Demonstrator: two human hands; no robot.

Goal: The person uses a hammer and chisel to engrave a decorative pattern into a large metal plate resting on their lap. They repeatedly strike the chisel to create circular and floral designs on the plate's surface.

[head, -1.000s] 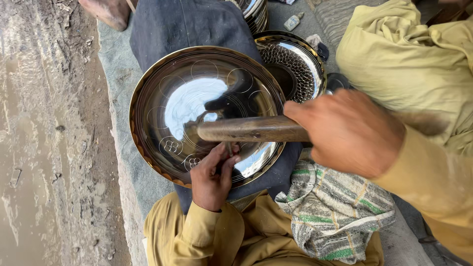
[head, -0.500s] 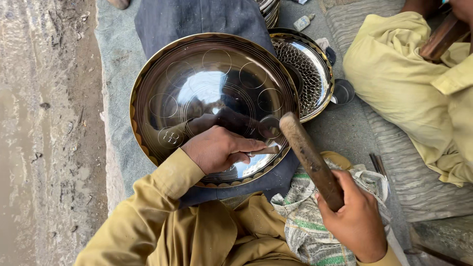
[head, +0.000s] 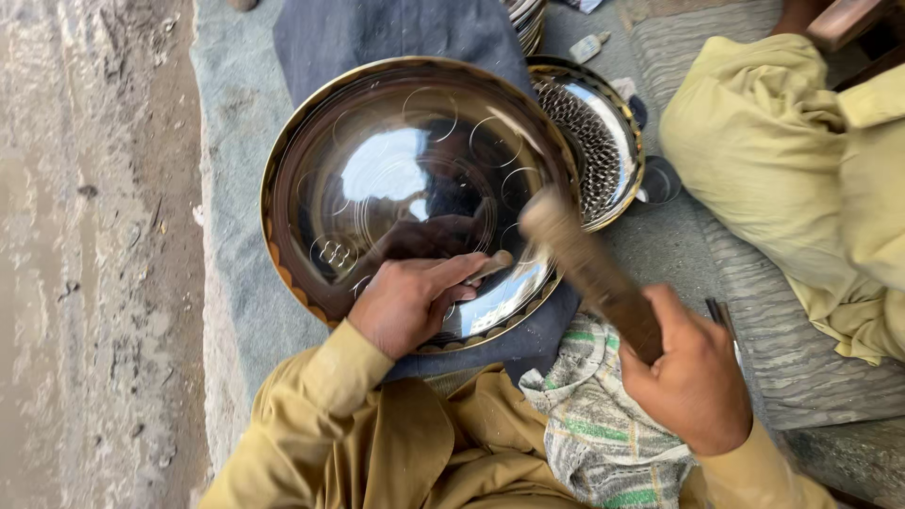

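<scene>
Brass tray (head: 377,141) lay under the left hand (head: 410,302), whose fingers pinched a small punch (head: 490,267) against its rim; the right hand (head: 693,377) gripped a wooden mallet (head: 589,269) just beside; a glancing blow could bruise those fingers.

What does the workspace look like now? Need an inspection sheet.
Surface: grey-green mat with dark blue cloth on it.
Job's things: large shiny metal dish with scribed circles; small metal punch; wooden mallet, blurred.
Clutter: patterned smaller dish, striped cloth, small bottle.
Hands: left hand pinches punch on dish; right hand grips mallet handle.
Cables: nothing seen.
Surroundings: muddy ground; another person's yellow sleeve.
</scene>
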